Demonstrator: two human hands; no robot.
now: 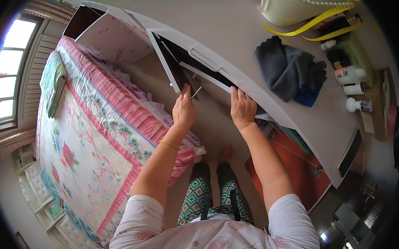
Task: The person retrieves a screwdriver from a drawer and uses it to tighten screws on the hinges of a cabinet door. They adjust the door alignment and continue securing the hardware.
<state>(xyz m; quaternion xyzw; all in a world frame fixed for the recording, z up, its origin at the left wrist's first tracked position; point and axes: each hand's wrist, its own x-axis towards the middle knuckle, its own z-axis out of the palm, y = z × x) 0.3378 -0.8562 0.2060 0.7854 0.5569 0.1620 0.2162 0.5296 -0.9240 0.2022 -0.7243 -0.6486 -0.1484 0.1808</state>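
Observation:
A long white cabinet (pixel 271 105) runs across in front of me. Below its top a dark gap (pixel 202 66) shows beside a white bar handle (pixel 205 59). My left hand (pixel 184 110) is closed on the lower end of a white-edged cabinet door (pixel 163 63), which swings out toward the bed. A small pale rod (pixel 196 92) juts out beside those fingers; what it belongs to I cannot tell. My right hand (pixel 243 109) hooks its fingers over a white drawer front (pixel 226 81) under the cabinet top, thumb hidden.
A bed with a pink floral cover (pixel 87 155) stands at left, bearing a folded green cloth (pixel 53 82). Another open door (pixel 118 36) is at far left. An orange-red door (pixel 291 162) hangs open at right. On the top lie a dark grey cloth (pixel 286 68), bag (pixel 284 10) and bottles (pixel 351 75).

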